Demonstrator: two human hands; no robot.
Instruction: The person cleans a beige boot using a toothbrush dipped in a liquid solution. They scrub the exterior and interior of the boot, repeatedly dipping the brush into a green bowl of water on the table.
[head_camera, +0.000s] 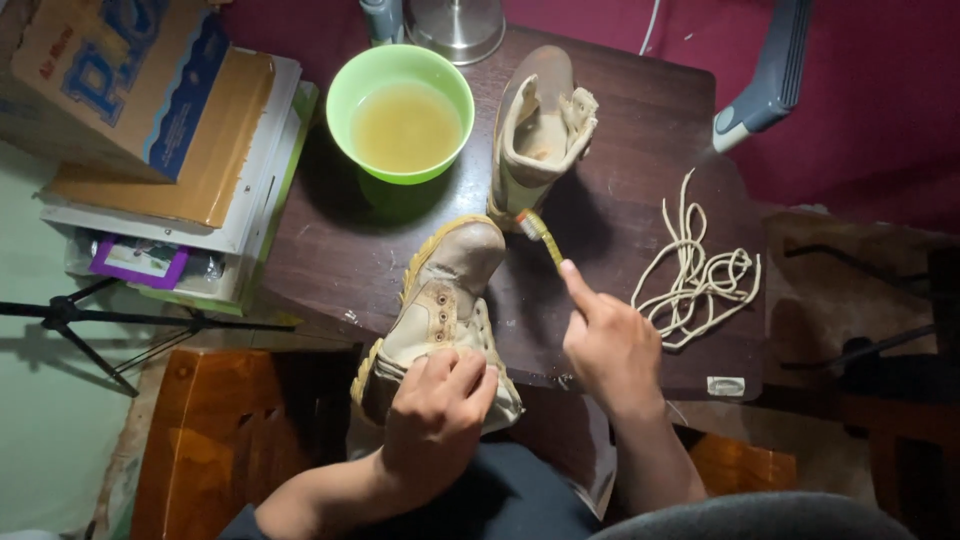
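Gripping a tan boot (440, 300) beside a blue-lettered cardboard box (110, 80), toothbrush (538, 233) raised.

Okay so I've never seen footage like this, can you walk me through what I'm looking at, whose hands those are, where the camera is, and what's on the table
There is one picture, taken by a camera worn on a person's head, looking down at that person's own two bare hands. No machine is involved.

The left hand grips a tan boot by its ankle, toe pointing away. The right hand holds a yellow toothbrush, bristles near the boot's toe.

On the dark wooden table stand a second tan boot, upright and unlaced, a green bowl of cloudy yellowish liquid, and a loose pile of cream laces. Stacked boxes sit to the left.
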